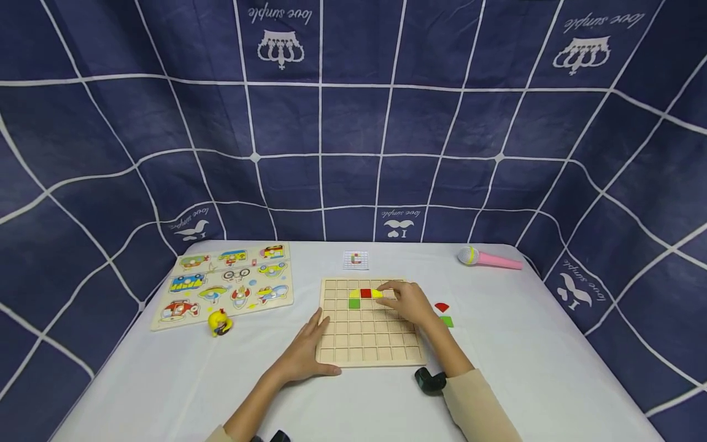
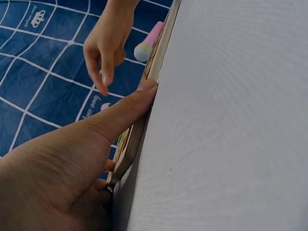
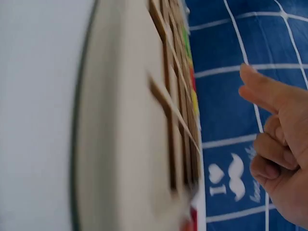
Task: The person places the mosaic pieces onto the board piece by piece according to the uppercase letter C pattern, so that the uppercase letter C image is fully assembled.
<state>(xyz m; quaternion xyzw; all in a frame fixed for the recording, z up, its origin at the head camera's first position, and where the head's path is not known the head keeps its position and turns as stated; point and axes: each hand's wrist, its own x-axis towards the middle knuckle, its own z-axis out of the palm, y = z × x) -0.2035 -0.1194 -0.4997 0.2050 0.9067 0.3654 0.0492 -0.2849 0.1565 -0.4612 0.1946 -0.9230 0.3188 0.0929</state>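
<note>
White-clothed table (image 1: 525,368), navy grid-print backdrop behind. Square wooden grid board (image 1: 369,350) sits centre-near. Left hand (image 1: 305,355) lies flat and relaxed against the board's left edge, steadying it. Right hand (image 1: 407,301) hovers over the far row, fingers loosely curled, seemingly holding nothing, fingertips beside the yellow curved tile (image 1: 377,293). Step, as judged: seating tiles; next needs a fresh piece. Count: four tiles on board, two loose at right: red (image 1: 441,306), green (image 1: 447,321).
</note>
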